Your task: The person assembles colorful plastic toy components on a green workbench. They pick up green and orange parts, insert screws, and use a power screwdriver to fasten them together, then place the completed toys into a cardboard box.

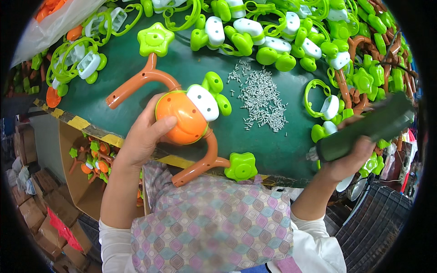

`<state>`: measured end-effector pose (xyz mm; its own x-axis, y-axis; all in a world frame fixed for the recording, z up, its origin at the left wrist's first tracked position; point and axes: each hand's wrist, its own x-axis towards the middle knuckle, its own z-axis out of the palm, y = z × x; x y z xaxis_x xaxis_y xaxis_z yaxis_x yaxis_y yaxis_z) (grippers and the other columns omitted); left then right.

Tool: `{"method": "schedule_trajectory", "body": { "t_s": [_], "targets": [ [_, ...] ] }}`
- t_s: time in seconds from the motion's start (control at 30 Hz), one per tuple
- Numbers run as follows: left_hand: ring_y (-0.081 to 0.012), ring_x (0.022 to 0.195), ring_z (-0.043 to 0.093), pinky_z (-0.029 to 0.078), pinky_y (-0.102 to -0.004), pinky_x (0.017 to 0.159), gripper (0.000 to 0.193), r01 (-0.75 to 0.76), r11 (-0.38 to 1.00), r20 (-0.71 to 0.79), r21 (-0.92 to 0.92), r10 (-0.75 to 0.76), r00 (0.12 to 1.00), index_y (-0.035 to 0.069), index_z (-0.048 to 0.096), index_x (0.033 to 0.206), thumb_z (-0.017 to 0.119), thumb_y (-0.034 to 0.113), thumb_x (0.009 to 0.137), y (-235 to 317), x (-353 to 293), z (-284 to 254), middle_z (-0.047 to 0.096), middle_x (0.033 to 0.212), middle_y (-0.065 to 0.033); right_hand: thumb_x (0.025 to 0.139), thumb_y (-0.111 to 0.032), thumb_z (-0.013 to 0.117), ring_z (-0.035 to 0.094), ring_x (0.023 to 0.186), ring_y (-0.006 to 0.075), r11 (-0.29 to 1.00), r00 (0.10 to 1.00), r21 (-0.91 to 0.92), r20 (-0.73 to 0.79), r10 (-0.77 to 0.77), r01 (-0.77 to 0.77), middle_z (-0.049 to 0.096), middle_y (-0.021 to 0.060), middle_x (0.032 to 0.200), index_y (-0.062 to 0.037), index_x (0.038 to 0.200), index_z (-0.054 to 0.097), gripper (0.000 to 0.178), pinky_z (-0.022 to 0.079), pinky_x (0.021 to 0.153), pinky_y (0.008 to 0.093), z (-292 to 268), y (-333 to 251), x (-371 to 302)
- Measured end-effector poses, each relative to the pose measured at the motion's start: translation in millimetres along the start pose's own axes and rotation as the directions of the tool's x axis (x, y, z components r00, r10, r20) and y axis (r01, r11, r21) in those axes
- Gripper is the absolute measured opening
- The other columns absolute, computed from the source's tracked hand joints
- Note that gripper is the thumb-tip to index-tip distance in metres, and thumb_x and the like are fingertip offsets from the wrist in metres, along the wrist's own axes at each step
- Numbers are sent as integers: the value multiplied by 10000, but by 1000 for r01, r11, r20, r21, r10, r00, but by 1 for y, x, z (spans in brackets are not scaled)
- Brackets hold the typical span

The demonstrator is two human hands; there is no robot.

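My left hand (142,134) grips an orange plastic toy (182,113) at its left side, the thumb resting on the orange ball-shaped body. Two brown branch-shaped limbs stick out of the body, each with a green star piece (241,166) on it. A white part with dark holes and green rounded knobs (214,82) sits at the body's upper right. My right hand (350,159) is closed round a dark green electric screwdriver (364,129). Its metal tip (312,154) points left, apart from the toy. Small silver screws (264,98) lie spread on the green worktop to the right of the toy.
Green and white toy parts (273,36) are heaped along the far side. Brown branches and green pieces (364,82) pile up at the right. Yellow-striped edging (78,123) runs along the worktop's near edge. A cardboard box (77,182) of assembled toys stands below at left.
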<state>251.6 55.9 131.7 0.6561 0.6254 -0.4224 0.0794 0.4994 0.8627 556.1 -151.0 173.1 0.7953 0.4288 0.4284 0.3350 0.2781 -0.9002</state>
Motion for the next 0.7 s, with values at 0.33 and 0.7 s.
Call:
{"method": "schedule_trajectory", "body": {
  "t_s": [0.33, 0.7],
  "targets": [
    [-188, 1208, 565, 452, -348, 1057, 659, -3, 996, -16, -90, 2, 1000, 8, 438, 1432, 708, 309, 912, -4, -8, -3, 572, 1301, -101, 891, -123, 626, 605, 898, 253, 971, 973, 238, 214, -90, 37, 607, 127, 946, 5, 1443, 357, 628, 495, 916, 445, 146, 26, -4],
    [-222, 1212, 606, 492, -376, 1047, 762, 9, 999, -24, -45, -10, 1000, 1, 408, 1460, 730, 371, 877, -6, -7, -4, 572, 1327, -118, 871, -135, 666, 629, 814, 200, 906, 988, 422, 150, -24, -42, 631, 103, 856, 47, 1437, 303, 696, 537, 826, 364, 158, 22, -15]
  ]
}}
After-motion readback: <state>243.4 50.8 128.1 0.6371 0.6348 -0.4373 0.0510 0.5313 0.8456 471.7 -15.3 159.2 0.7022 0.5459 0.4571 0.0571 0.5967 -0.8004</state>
